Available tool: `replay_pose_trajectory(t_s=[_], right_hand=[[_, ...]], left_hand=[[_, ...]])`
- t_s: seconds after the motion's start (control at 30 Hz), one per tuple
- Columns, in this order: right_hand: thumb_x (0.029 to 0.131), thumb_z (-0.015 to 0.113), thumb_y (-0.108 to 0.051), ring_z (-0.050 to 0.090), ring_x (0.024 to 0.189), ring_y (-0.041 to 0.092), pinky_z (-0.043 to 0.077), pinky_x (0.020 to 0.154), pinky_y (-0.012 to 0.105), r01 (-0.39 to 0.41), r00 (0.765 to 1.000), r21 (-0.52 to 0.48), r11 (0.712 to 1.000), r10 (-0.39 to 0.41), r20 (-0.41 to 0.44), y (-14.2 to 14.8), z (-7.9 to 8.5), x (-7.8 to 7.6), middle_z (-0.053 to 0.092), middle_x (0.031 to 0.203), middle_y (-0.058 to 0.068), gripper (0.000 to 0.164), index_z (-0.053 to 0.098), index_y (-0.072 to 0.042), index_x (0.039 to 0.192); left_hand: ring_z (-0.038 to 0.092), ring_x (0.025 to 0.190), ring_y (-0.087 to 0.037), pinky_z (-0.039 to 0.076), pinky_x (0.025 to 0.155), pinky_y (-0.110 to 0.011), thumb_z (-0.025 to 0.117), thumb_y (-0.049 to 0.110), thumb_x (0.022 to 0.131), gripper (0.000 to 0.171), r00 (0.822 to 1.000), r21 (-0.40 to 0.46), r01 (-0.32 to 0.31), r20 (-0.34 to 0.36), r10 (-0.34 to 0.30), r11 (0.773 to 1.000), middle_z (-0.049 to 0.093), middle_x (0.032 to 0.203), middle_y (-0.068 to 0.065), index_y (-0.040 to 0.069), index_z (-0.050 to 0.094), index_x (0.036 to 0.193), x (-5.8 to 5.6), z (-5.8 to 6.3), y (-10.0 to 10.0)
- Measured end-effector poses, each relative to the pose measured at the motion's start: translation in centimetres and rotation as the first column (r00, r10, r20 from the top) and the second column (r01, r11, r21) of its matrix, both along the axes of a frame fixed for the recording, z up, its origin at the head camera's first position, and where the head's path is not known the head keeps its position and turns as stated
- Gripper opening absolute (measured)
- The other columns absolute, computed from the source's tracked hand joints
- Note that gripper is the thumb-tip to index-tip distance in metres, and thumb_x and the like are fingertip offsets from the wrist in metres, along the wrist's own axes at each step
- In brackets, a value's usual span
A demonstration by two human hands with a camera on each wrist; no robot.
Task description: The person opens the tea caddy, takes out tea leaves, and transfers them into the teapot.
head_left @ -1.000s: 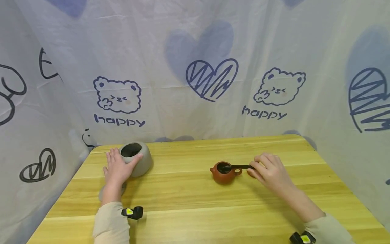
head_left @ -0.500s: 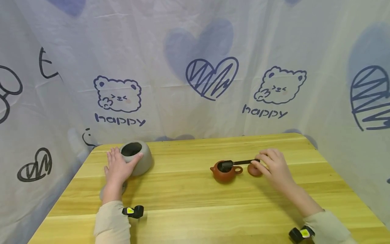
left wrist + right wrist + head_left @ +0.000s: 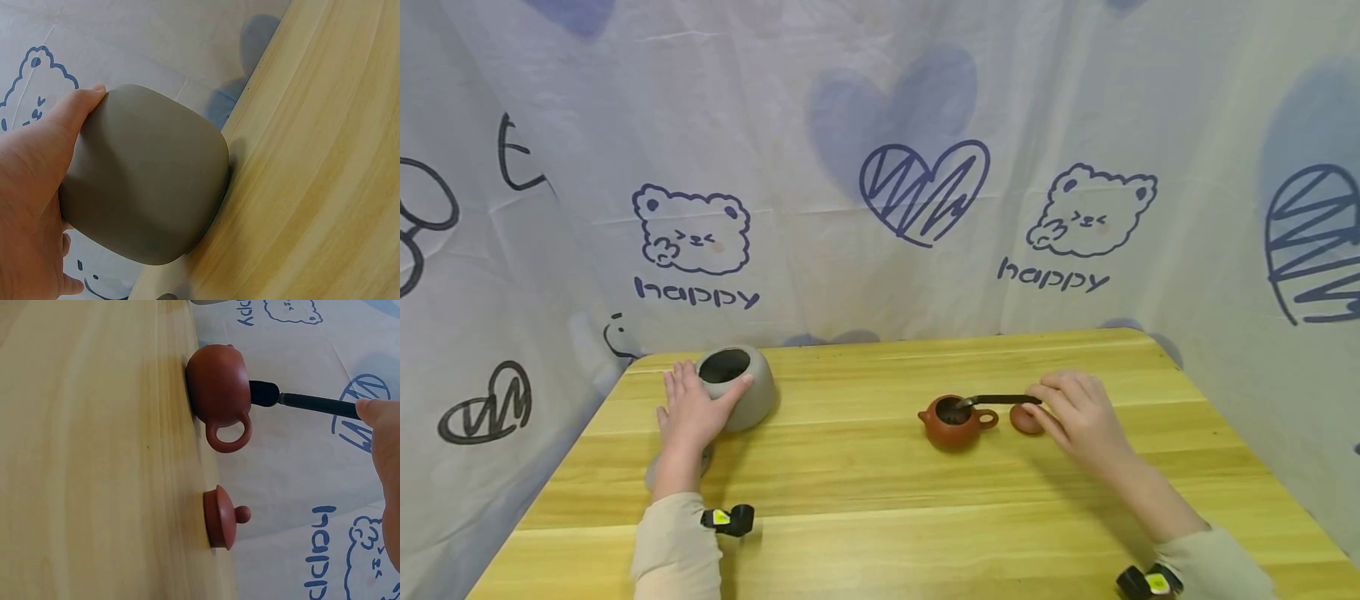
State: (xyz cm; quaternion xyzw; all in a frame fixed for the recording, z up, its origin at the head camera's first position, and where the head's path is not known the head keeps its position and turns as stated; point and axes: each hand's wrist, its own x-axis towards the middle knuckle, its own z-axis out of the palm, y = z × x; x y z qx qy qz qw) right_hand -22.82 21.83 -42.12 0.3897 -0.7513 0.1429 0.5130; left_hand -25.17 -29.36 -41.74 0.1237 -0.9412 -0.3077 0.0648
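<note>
On the left of the head view, my left hand (image 3: 692, 421) grips a round grey jar (image 3: 756, 398) by its rim, thumb and fingers on opposite sides. The jar's wide dark mouth tips toward the hand. My right hand (image 3: 1078, 421) pinches the end of a black-handled scoop (image 3: 1003, 400). The scoop's head dips into the mouth of a small red-brown clay teapot (image 3: 951, 433), where dark contents show. In the right wrist view, the scoop's dark head (image 3: 265, 394) sits at the teapot's opening. The teapot stands upright on the table.
The teapot's lid (image 3: 220, 519) lies knob up beside the handle, just under my right fingers. A grey disc (image 3: 655, 473), partly hidden by my left wrist, lies on the wooden table (image 3: 850, 533). Printed cloth (image 3: 805, 275) hangs behind and at both sides.
The scoop lifts and turns over above the teapot, showing its dark back, then rolls again with its head lower in the mouth. The left hand and jar stay put.
</note>
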Motion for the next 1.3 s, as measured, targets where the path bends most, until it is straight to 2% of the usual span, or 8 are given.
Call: replay_pose_trajectory(t_s=[0.23,0.7,1.03,1.3], right_hand=[[0.102,0.048,-0.039,0.056,0.084,0.032,0.038,0.072,0.04,0.03,1.0,0.004,1.0,-0.03,-0.01,0.7,0.4,0.5,0.064,0.089,0.014,0.048,0.072,0.0,0.089],[0.101,0.049,-0.037,0.055,0.082,0.032,0.037,0.072,0.04,0.016,1.0,0.001,1.0,-0.016,-0.002,1.3,0.8,1.0,0.063,0.087,0.014,0.046,0.072,0.001,0.088],[0.1,0.052,-0.039,0.055,0.082,0.032,0.037,0.074,0.04,-0.001,1.0,-0.034,0.999,0.0,-0.016,0.8,0.5,0.4,0.064,0.086,0.014,0.046,0.073,0.0,0.088],[0.098,0.057,-0.036,0.055,0.081,0.032,0.038,0.074,0.042,-0.059,0.997,-0.076,0.995,0.055,-0.044,-0.4,0.6,-0.7,0.065,0.085,0.014,0.042,0.073,0.001,0.086]], left_hand=[[-0.021,0.149,-0.038,-0.002,0.112,-0.074,0.046,0.081,0.081,0.124,1.0,0.004,0.002,0.005,-0.002,1.0,-0.022,0.16,-0.019,0.002,-0.015,0.154,0.1,0.1,0.2],[-0.021,0.149,-0.038,-0.002,0.112,-0.074,0.046,0.081,0.081,0.124,1.0,0.009,0.003,0.005,-0.003,1.0,-0.021,0.16,-0.02,0.002,-0.015,0.154,0.1,0.1,0.1],[-0.023,0.148,-0.037,-0.002,0.112,-0.074,0.045,0.081,0.081,0.123,1.0,0.007,-0.001,0.004,0.001,1.0,-0.021,0.161,-0.019,0.003,-0.015,0.154,0.1,0.2,0.1],[-0.019,0.149,-0.039,-0.003,0.112,-0.074,0.046,0.08,0.082,0.122,1.0,0.003,-0.003,0.006,0.003,1.0,-0.021,0.16,-0.019,0.002,-0.014,0.154,0.3,0.4,0.3]])
